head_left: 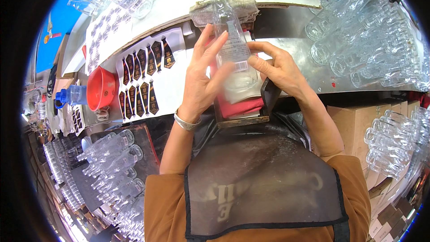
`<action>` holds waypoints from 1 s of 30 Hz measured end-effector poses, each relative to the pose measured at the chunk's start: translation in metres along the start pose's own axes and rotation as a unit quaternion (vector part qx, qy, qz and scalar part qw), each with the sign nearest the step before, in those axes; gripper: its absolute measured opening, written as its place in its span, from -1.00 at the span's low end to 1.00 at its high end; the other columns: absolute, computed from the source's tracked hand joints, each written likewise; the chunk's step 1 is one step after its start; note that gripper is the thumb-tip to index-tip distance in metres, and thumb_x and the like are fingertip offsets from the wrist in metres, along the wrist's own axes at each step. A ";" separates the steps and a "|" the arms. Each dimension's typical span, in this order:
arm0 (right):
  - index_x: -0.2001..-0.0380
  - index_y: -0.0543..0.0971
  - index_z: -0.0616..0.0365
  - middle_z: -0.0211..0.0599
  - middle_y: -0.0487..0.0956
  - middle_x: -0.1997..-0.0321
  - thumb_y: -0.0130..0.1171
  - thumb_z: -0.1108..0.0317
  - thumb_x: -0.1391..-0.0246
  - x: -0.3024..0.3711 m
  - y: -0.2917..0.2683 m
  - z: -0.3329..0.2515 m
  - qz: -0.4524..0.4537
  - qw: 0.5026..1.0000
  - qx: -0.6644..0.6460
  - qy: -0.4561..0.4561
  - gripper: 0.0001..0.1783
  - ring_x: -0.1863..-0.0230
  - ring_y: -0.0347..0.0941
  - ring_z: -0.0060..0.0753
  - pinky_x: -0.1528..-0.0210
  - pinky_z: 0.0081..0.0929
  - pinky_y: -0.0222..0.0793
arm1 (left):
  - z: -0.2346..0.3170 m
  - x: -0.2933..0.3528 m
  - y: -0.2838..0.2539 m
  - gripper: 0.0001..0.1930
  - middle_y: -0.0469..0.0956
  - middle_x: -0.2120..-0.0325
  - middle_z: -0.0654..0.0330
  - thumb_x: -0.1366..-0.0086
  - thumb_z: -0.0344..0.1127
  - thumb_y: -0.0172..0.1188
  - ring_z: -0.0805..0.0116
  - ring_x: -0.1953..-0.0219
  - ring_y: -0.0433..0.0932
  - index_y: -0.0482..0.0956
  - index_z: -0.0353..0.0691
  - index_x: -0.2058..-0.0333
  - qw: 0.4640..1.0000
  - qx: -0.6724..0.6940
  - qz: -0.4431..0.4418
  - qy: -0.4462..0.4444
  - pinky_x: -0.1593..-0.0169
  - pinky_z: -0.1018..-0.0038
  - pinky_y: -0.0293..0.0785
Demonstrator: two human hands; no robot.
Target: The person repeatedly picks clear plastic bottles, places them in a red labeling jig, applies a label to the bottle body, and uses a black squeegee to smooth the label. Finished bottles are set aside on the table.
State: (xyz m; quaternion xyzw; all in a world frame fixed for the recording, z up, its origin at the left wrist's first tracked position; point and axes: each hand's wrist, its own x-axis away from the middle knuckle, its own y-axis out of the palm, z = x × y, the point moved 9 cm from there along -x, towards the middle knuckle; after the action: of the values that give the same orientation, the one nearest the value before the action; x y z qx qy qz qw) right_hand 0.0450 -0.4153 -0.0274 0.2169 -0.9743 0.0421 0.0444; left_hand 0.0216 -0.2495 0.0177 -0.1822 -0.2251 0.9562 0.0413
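A clear glass bottle [237, 78] lies with its neck away from me, in front of my chest. Its neck end is on a folded grey cloth [245, 10]. A see-through label with small print and a barcode [241, 66] covers the bottle's upper side. My left hand [204, 69] is at the bottle's left side, fingers spread, thumb blurred over the glass. At the right side, the thumb and fingers of my right hand [280, 68] close on the bottle by the label's edge. Under the bottle is a wooden cradle [244, 122] lined with red and white cloth [242, 107].
Left of the cradle lies a sheet of black tie-shaped labels [143, 76], beside a red bowl [101, 88]. Many clear bottles [367, 36] are stacked at the right; more bottles [118, 166] lie at lower left. Cardboard boxes [354, 125] stand at the right.
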 end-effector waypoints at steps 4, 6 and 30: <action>-0.18 0.45 0.29 -0.37 0.59 0.17 0.26 0.18 -0.25 0.000 0.001 0.002 0.006 1.000 0.019 -0.003 -0.45 0.47 0.40 -0.73 0.41 -0.66 0.33 | 0.002 0.001 0.003 -0.42 0.14 -0.41 -0.05 -0.29 -0.29 0.29 0.03 -0.41 0.20 0.43 -0.14 -0.29 1.000 -0.020 -0.006 0.006 -0.37 0.19 0.21; -0.19 0.44 0.28 -0.39 0.59 0.25 0.26 0.18 -0.25 0.001 0.003 0.002 0.006 0.999 0.034 -0.002 -0.45 0.48 0.39 -0.74 0.42 -0.66 0.32 | 0.002 0.001 0.003 -0.42 0.15 -0.41 -0.03 -0.32 -0.24 0.27 0.08 -0.43 0.16 0.41 -0.16 -0.30 1.000 -0.020 -0.006 0.006 -0.39 0.20 0.17; 0.28 0.51 0.08 -0.34 0.55 0.36 -0.01 -0.11 -0.38 0.014 -0.057 0.085 0.251 0.891 -0.349 0.147 -0.55 0.53 0.45 -0.52 0.53 -0.56 0.35 | 0.004 0.001 0.004 -0.41 0.17 -0.40 -0.02 -0.31 -0.22 0.29 0.07 -0.43 0.17 0.41 -0.16 -0.29 1.000 -0.028 0.001 0.003 -0.40 0.20 0.15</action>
State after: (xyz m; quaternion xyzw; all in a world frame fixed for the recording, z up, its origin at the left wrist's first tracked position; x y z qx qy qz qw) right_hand 0.0506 -0.4811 -0.1069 -0.0727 -0.9305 -0.2593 0.2484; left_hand 0.0192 -0.2548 0.0185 -0.1869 -0.2512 0.9491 0.0355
